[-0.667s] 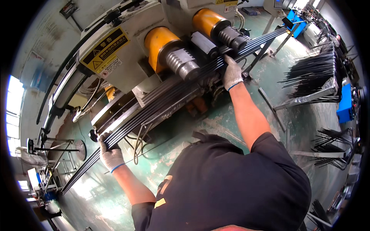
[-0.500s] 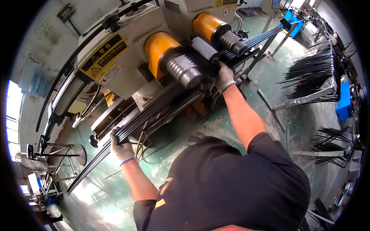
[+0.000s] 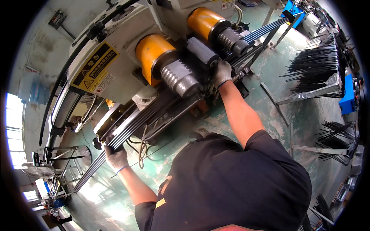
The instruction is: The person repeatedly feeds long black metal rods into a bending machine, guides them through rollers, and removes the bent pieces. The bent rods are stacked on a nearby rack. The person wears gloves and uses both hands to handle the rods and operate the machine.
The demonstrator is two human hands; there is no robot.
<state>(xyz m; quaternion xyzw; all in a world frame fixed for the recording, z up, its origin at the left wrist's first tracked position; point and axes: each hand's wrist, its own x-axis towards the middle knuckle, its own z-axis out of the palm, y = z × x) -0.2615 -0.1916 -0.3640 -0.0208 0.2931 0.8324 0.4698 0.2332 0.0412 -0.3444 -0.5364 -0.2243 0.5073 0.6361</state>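
Note:
My left hand (image 3: 116, 158), in a pale work glove with a blue cuff, is closed round a bundle of long thin dark metal rods (image 3: 133, 126). The rods run slantwise along the front of a machine, and their lower ends stick out to the left past my hand. My right hand (image 3: 222, 73), gloved alike, reaches in beside a dark grey block (image 3: 202, 52) on the machine. Its fingers are hidden there, so what they touch does not show. Ridged metal shafts (image 3: 179, 77) project from orange cylinders (image 3: 154, 54) just above the rods.
A pale machine body with a yellow-and-black warning label (image 3: 95, 66) stands ahead. Cables (image 3: 142, 152) hang below the rods. Racks of black rods (image 3: 314, 67) stand at the right, with blue boxes (image 3: 348, 94) behind. A fan (image 3: 38, 169) stands at the far left.
My view has shifted slightly, so the machine sits further left. My left hand appears a little lower and further left on the rods; the right stays beside the grey block.

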